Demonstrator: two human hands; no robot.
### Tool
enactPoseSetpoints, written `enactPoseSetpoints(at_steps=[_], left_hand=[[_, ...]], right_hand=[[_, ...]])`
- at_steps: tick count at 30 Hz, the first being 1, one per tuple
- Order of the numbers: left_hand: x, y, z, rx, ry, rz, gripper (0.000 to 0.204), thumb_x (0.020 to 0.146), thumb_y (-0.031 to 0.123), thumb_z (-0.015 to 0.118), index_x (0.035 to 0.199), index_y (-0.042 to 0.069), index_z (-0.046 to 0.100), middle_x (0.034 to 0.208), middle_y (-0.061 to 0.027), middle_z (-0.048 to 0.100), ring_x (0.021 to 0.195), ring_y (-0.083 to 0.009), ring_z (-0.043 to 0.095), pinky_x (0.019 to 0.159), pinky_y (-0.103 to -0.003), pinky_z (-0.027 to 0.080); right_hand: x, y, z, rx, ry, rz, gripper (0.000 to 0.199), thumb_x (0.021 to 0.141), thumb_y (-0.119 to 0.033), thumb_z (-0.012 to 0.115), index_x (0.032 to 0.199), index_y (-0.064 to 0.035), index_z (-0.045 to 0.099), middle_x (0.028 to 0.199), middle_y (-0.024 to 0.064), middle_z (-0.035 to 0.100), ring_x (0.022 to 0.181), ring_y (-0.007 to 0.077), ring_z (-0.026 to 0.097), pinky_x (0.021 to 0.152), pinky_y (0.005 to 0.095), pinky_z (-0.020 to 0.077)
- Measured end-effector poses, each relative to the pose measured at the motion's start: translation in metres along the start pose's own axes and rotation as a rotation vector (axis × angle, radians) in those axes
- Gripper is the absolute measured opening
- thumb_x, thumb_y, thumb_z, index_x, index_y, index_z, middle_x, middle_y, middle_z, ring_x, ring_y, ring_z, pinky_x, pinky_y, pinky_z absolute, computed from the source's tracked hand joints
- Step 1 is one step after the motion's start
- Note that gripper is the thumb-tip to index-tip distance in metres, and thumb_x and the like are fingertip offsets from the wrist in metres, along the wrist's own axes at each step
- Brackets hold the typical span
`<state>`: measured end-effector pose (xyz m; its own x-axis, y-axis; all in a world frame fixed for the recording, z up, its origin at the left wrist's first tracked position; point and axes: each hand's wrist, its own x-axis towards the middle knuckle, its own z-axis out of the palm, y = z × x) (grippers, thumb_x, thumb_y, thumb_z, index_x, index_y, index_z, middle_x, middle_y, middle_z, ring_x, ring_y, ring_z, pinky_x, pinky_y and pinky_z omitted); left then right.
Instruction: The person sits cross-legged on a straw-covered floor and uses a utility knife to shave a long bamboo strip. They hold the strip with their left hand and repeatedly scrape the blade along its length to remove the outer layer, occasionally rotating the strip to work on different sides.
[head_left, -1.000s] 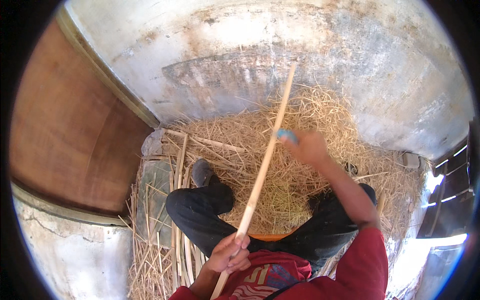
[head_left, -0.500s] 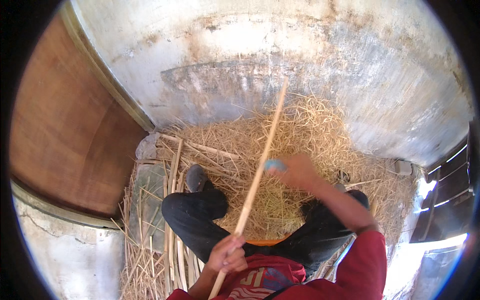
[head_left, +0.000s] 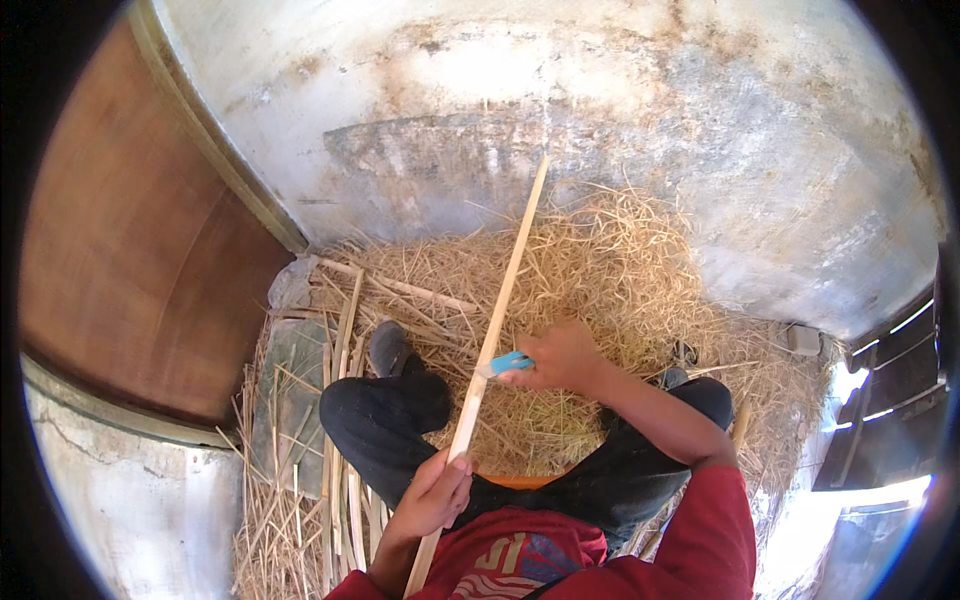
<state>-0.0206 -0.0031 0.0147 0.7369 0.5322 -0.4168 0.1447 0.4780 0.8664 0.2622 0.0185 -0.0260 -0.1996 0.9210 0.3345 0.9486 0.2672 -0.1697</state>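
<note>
A long, pale strip of split bamboo or wood slants from my lap up toward the far wall. My left hand is wrapped round its lower part, near my shirt. In my right hand is a knife with a light-blue handle. Its short blade touches the strip around the middle of its length, or lies right against it. The far end of the strip stands free above the shavings.
Curly shavings heap up between my legs and against the stained wall. Several split strips lie at my left beside a grey stone slab. A brown door panel stands at the far left; a small block sits at the right.
My right hand has moved down and left with the knife, which now meets the strip lower. The strip's far end has shifted left. My left hand has moved slightly left, still gripping.
</note>
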Motion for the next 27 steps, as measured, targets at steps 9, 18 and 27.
enactPoseSetpoints(at_steps=[9, 18, 27], left_hand=[[-0.012, -0.003, 0.006, -0.049, -0.09, -0.018, 0.026, 0.101, 0.029, 0.037, 0.088, 0.007, 0.042, 0.055, 0.001, 0.039, 0.038, -0.0066, 0.036, 0.036, -0.021, 0.031], [-0.011, 0.001, 0.003, 0.135, 0.013, -0.01, 0.027, 0.102, 0.03, 0.035, 0.088, 0.007, 0.042, 0.057, 0.0027, 0.04, 0.039, -0.0058, 0.037, 0.036, -0.02, 0.031], [-0.029, -0.011, 0.012, 0.036, -0.118, -0.025, 0.024, 0.101, 0.03, 0.037, 0.095, 0.008, 0.044, 0.06, 0.0038, 0.04, 0.046, -0.0046, 0.038, 0.04, -0.018, 0.032]], right_hand=[[0.02, 0.081, -0.007, -0.05, 0.154, 0.413, 0.056, 0.081, -0.064, 0.053, 0.067, -0.0099, 0.058, 0.053, 0.0089, 0.055, 0.047, 0.0249, 0.058, 0.046, 0.0381, 0.0458], [0.006, 0.039, 0.008, -0.046, 0.174, 0.008, 0.063, 0.08, -0.071, 0.047, 0.06, -0.0112, 0.053, 0.049, 0.0062, 0.05, 0.04, 0.0259, 0.051, 0.042, 0.0389, 0.0399], [0.022, 0.141, -0.009, 0.057, 0.102, 0.722, 0.064, 0.09, -0.067, 0.029, 0.083, -0.015, 0.066, 0.049, 0.0024, 0.051, 0.042, 0.0169, 0.051, 0.041, 0.0364, 0.043]])
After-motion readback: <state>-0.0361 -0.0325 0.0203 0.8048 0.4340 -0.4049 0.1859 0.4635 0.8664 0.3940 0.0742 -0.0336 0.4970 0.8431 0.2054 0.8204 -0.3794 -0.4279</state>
